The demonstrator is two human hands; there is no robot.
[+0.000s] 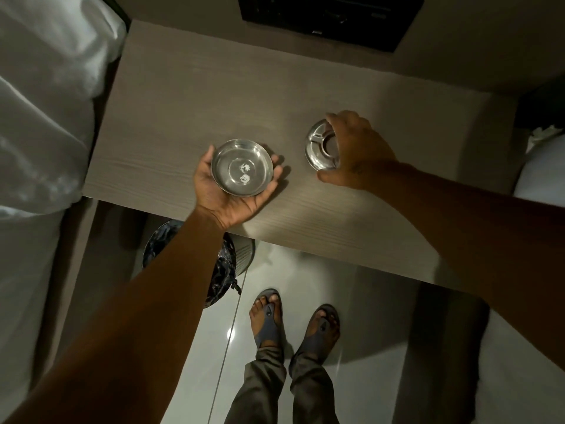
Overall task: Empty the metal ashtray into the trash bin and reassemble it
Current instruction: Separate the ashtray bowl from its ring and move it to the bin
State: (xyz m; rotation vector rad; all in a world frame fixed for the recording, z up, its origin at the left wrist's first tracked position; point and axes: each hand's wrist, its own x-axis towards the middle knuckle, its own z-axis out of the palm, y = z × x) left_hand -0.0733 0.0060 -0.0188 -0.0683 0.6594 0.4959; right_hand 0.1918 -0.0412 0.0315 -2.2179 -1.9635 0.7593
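Silver ashtray bowl (241, 168), pale wood-grain table (189, 117)

Dim room w/ wood-grain desk (183, 96)
Dark panel (330, 16) on wall behind desk; white bedding (39, 117) to desk's left; glossy pale tile floor (305, 286) below its front edge, w/ light glare; white cushion (541, 169) at desk's right

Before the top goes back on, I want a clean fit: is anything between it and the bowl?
Nothing visible. The bowl sits open in the left hand, and the slotted top, under the right hand, lies on the desk beside it with bare wood between. Pale spots in the bowl may be residue or glare.
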